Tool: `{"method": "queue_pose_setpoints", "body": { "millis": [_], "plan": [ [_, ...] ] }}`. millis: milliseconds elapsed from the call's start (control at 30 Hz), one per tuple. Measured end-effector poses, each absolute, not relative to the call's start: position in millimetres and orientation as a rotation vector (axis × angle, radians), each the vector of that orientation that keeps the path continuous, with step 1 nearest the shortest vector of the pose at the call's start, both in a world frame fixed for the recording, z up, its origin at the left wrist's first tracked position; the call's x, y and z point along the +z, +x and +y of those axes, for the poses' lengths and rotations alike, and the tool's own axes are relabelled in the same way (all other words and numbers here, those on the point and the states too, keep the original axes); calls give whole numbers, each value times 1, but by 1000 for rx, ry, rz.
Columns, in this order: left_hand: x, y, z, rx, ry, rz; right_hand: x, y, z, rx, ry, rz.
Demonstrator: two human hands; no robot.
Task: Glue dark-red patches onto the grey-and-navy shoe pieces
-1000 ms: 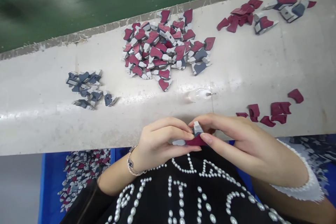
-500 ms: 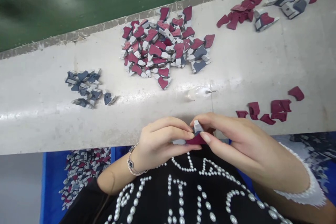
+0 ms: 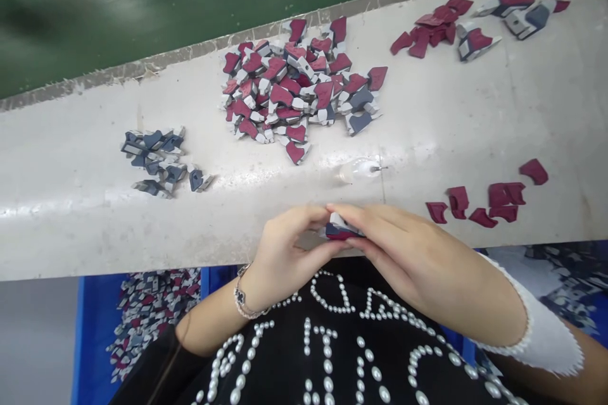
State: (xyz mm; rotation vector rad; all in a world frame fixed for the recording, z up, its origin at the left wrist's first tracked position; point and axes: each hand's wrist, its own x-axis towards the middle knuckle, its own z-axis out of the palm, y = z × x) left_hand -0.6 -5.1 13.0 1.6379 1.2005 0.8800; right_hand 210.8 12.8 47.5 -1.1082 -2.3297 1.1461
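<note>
Between my two hands, just over the table's near edge, is a small plastic part (image 3: 336,232) in light grey, dark blue and maroon. Its maroon face points down toward me. My left hand (image 3: 289,243) pinches its left end between thumb and fingers. My right hand (image 3: 403,247) grips the other end, fingers stretched along the top and thumb below. Fingers cover much of the part. Beyond my hands a clear bottle-like object with a thin metal tip (image 3: 361,169) lies on the table. Loose maroon pieces (image 3: 503,195) lie to the right of my right hand.
A large heap of grey-and-maroon parts (image 3: 289,88) covers the table's middle. Grey-blue parts (image 3: 154,152) lie left; maroon pieces (image 3: 430,28) and several assembled parts (image 3: 527,16) lie far right. Below the white table (image 3: 71,202) stands a blue bin (image 3: 92,329) full of parts.
The part has turned and shifted slightly left in my hands. My right hand has moved left, its fingers now flatter over the part.
</note>
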Motion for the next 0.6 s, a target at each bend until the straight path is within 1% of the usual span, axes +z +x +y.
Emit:
{"method": "queue_pose_setpoints", "body": {
  "millis": [133, 333, 467, 600],
  "plan": [
    [17, -2, -2, 898, 1676, 1136, 51, 212, 10, 1122, -1014, -2422],
    [9, 5, 4, 1038, 1438, 1052, 54, 218, 12, 1209, -1013, -2434],
    [5, 6, 7, 908, 1313, 1006, 52, 221, 17, 1256, -1034, -2377],
    [5, 5, 7, 799, 1375, 1035, 52, 219, 21, 1312, -1175, -2320]
  ]
}}
